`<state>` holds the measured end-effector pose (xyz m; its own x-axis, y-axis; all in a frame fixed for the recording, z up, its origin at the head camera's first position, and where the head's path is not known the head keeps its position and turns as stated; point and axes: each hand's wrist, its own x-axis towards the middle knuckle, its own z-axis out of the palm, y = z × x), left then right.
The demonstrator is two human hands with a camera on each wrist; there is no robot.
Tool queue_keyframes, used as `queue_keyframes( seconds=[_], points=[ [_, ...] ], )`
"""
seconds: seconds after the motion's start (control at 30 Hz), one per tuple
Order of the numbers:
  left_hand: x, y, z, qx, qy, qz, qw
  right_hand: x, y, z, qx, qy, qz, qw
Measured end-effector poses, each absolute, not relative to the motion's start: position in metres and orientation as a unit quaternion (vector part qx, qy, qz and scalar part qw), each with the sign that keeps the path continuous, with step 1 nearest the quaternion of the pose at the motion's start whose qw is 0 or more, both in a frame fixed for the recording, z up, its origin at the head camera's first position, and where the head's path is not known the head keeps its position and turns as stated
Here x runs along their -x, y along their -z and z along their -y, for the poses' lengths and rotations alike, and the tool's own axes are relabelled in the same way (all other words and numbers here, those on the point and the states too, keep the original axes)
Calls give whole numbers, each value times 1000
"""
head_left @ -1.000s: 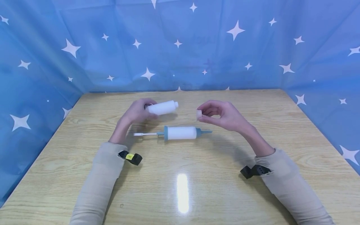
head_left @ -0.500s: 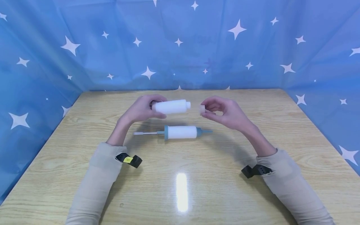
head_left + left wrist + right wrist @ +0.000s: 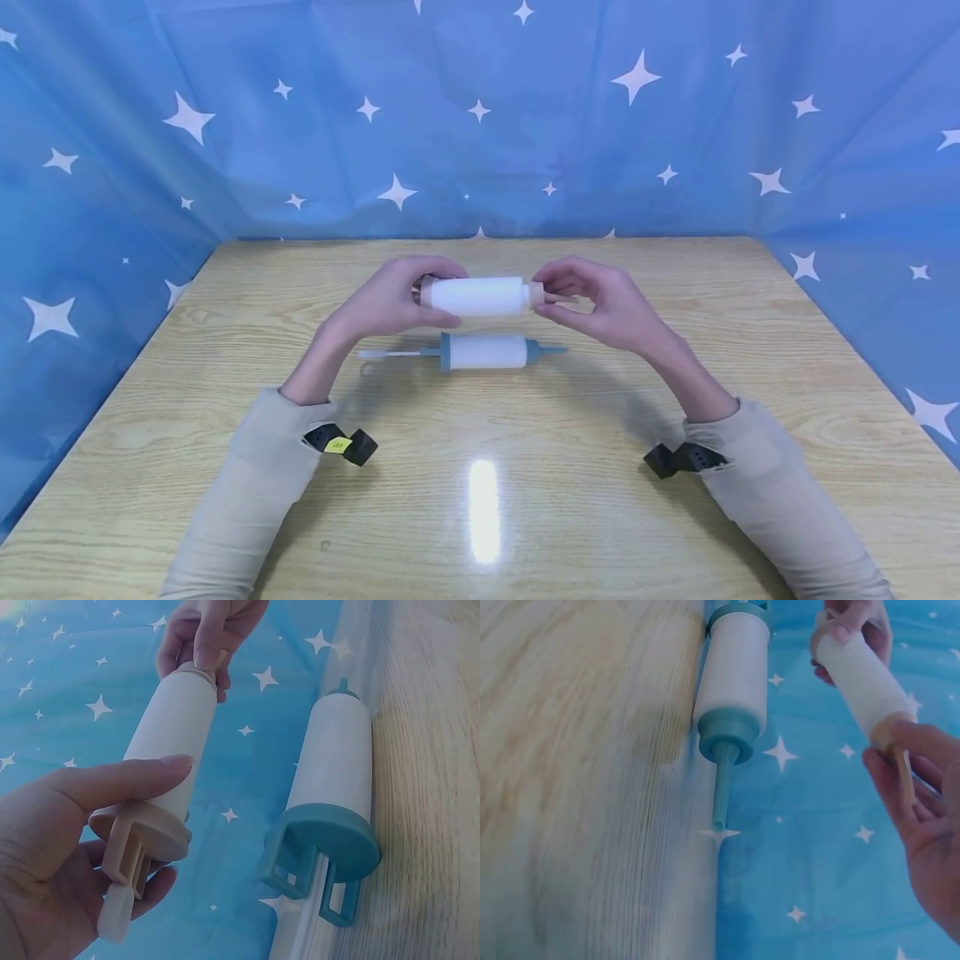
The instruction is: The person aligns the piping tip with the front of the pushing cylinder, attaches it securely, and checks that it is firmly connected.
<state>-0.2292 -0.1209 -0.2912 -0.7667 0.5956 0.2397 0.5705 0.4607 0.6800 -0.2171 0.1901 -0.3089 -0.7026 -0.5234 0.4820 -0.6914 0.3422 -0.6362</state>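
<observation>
Above the table, my left hand grips the rear of an icing syringe with a white barrel. Thumb and fingers wrap around it near its beige handle end. My right hand pinches the beige nozzle cap at the barrel's front end, where the two meet. Its thin spout points into the right palm. The held syringe lies roughly level. Whether the cap is threaded on cannot be seen. A second icing syringe, white with teal ends, lies on the table just nearer than the hands.
The wood-grain table has a bright light reflection at its front middle. A blue curtain with white stars hangs behind the table and along both sides. Each wrist carries a small black camera at the sleeve.
My left hand has brought the white barrel to the right until its front end reaches the beige nozzle cap. The right hand has barely moved. The teal syringe stays in place.
</observation>
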Motion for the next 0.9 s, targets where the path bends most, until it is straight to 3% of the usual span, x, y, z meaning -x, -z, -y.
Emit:
queue_keyframes(
  seconds=[0.6,0.9],
  points=[
    [230,294,119,-339,-418,-843,23,214,304,-193,-381,-489,782,71],
    [225,292,112,-343,-413,-844,-7,213,305,-196,-333,-491,803,57]
  ],
)
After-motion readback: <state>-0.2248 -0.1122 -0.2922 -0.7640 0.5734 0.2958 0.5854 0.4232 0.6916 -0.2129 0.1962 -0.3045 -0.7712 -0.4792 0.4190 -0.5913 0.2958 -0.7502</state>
